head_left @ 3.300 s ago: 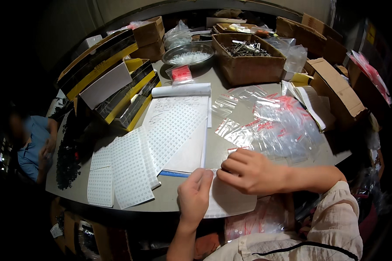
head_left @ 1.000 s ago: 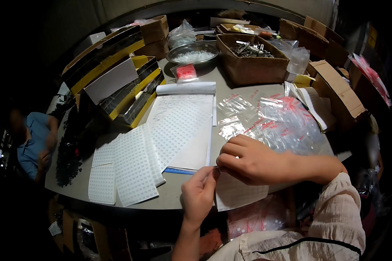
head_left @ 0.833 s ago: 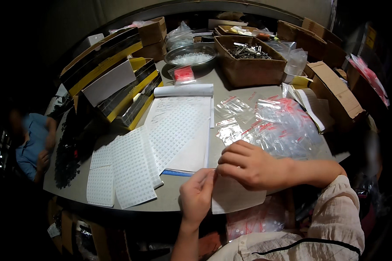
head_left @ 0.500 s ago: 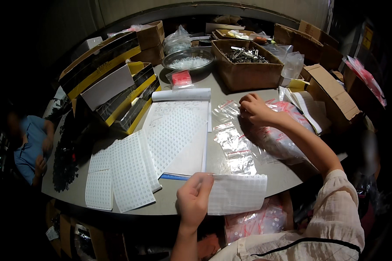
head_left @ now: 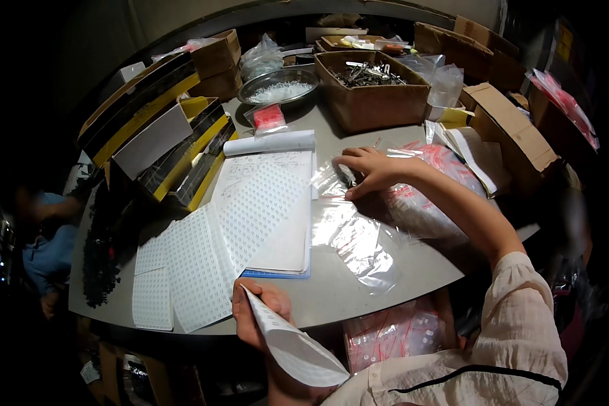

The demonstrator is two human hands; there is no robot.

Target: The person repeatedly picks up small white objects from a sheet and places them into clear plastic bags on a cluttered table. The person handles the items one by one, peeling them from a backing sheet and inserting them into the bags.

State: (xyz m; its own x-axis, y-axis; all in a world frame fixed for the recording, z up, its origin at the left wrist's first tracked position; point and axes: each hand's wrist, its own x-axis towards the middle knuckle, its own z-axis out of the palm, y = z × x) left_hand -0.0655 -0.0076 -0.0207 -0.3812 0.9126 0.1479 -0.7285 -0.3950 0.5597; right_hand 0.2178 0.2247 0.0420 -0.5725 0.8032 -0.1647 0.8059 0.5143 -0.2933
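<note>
My left hand (head_left: 260, 311), closed at the table's front edge, grips a label sheet (head_left: 303, 355). The sheet curls downward, its free end near my sleeve. Over on the right, my right hand (head_left: 372, 169) rests above a spread of small clear zip bags (head_left: 358, 250), thumb and fingers apart. Its fingertips are at the upper bags; whether they press on one is hard to see. Beside that wrist lies a bulging clear bag (head_left: 430, 206) with red-edged bags and small pale pieces. Several printed label sheets (head_left: 199, 264) fan out on the left, partly over a notepad (head_left: 281, 254).
Black-and-yellow boxes (head_left: 172, 149) stand at the left, near a heap of black parts (head_left: 100, 271). Behind are a metal bowl (head_left: 249, 95) of clear pieces and a carton (head_left: 379, 108) of metal parts. Another person (head_left: 51, 243) sits at far left. More bags (head_left: 392, 335) lie below the table edge.
My left hand has moved left, and its sheet has swung from flat to curled downward. My right hand has shifted left over the zip bags, its fingers spreading; the bags have shifted too.
</note>
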